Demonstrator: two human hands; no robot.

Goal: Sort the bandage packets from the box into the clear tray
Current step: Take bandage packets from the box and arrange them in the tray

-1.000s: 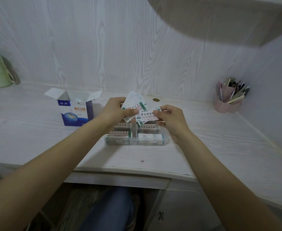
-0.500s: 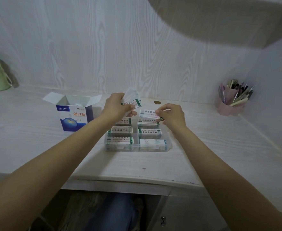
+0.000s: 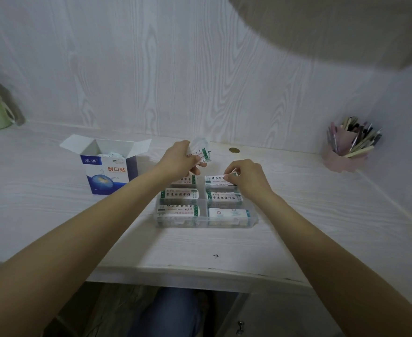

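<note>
Head view: right hand [image 3: 247, 177] pinches a packet [image 3: 220, 180] over the tray [image 3: 205, 221]; left hand [image 3: 179, 159] grips spares [image 3: 202, 152]. Light, floppy; best pinched edgewise.

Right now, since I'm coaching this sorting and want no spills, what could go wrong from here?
1. The left hand grips a fanned bunch of white bandage packets above the clear plastic divided tray; one could slip into the wrong compartment.
2. The right hand pinches one white packet over the far right compartment, which looks full, so it may slide off.
3. The open blue-and-white cardboard box stands beside the left forearm and could be knocked.
</note>
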